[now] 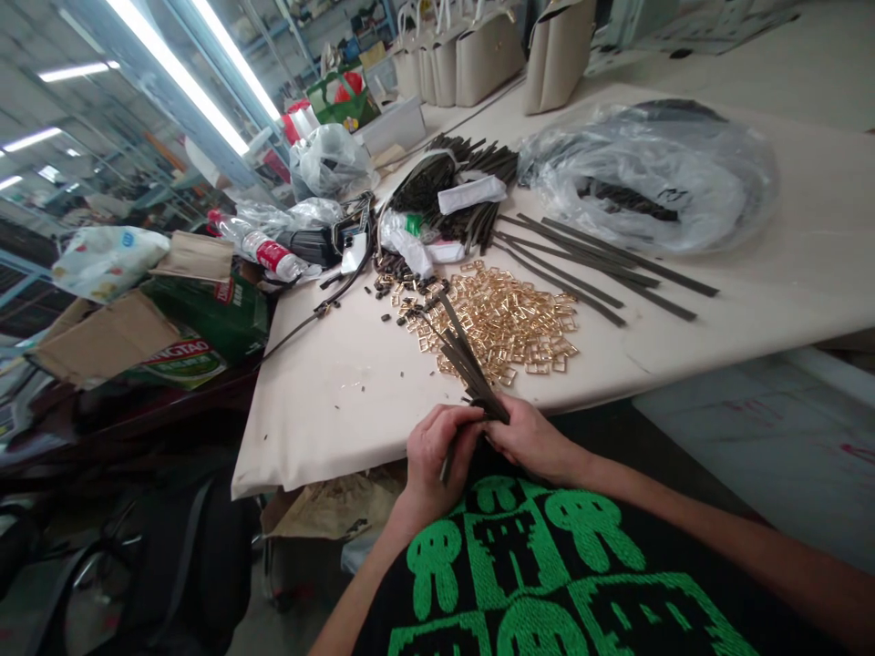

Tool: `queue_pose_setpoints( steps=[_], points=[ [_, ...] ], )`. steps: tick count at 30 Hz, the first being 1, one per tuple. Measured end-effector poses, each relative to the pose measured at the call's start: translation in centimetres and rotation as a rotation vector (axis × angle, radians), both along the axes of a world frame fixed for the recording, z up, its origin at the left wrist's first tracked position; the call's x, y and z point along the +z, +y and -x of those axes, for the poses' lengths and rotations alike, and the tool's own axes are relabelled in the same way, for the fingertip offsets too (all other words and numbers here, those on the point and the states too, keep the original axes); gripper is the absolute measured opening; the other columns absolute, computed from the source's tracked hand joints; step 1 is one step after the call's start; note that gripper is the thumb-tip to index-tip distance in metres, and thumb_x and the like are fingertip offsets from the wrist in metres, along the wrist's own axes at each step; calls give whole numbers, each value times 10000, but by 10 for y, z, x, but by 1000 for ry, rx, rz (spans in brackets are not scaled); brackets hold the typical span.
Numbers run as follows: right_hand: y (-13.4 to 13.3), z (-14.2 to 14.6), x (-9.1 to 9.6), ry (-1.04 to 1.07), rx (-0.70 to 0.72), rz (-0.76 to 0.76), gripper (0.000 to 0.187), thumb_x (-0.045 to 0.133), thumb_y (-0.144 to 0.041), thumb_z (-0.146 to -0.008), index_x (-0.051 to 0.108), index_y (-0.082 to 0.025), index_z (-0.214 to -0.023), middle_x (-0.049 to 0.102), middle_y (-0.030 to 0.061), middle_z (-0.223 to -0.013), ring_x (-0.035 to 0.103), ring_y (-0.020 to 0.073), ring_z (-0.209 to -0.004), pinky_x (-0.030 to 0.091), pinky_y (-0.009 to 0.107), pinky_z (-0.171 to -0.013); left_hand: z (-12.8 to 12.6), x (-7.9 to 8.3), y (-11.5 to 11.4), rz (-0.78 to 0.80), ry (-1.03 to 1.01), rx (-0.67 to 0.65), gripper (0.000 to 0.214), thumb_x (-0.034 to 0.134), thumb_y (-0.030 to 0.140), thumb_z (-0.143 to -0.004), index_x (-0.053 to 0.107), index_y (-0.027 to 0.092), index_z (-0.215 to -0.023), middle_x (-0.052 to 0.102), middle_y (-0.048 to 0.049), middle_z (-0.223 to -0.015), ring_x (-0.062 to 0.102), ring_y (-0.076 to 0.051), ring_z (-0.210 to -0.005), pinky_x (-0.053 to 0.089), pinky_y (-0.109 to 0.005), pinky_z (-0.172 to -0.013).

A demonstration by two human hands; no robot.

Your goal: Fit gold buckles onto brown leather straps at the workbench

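Note:
A bundle of dark flat straps points up and away over the table edge, its near end between my hands. My right hand is closed around the lower part of the bundle. Pressed against the same end, my left hand pinches with thumb and fingers, and a strap end shows below its fingers. Exactly what lies between the fingertips is hidden. Just beyond the hands is a pile of gold rectangular buckles. Small dark pieces lie scattered at the pile's left side.
Loose dark straps lie right of the buckles, near a clear plastic bag. Behind is a heap of straps. Beige handbags stand at the back. A bottle and a green carton are at left.

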State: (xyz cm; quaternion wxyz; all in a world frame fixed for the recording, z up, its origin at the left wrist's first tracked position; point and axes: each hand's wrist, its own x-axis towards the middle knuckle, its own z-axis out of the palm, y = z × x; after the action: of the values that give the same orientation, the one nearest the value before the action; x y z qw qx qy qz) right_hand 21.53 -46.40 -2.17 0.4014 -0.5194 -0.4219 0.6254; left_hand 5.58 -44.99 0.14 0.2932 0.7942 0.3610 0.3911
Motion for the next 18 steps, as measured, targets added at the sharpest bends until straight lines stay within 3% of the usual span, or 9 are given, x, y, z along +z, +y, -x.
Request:
queue_pose_setpoints(
  steps=[8, 13, 18],
  points=[
    [0, -1, 5, 18, 26, -11, 160, 555, -295, -761, 530, -198, -886, 429, -90, -524, 360, 79, -427, 296, 192, -396, 7, -7, -4, 61, -114, 62, 63, 678, 165, -858, 700, 219, -881, 690, -11, -812, 646, -127, -735, 525, -243, -691],
    [-2, -2, 3, -51, 25, -44, 147, 545, -264, -782, 560, -200, -914, 461, -78, -546, 380, 89, -431, 308, 216, -422, 11, -7, -7, -26, -13, 31, 95, 608, 135, -886, 658, 208, -920, 684, -31, -840, 650, -139, -759, 522, -254, -699],
    [-2, -3, 1, -100, 25, -80, 170, 519, -230, -764, 575, -199, -922, 471, -74, -557, 389, 94, -432, 332, 226, -450, 11, -9, -7, -41, 107, 101, 75, 621, 167, -873, 595, 212, -927, 660, -6, -790, 612, -122, -676, 484, -232, -648]
  ],
)
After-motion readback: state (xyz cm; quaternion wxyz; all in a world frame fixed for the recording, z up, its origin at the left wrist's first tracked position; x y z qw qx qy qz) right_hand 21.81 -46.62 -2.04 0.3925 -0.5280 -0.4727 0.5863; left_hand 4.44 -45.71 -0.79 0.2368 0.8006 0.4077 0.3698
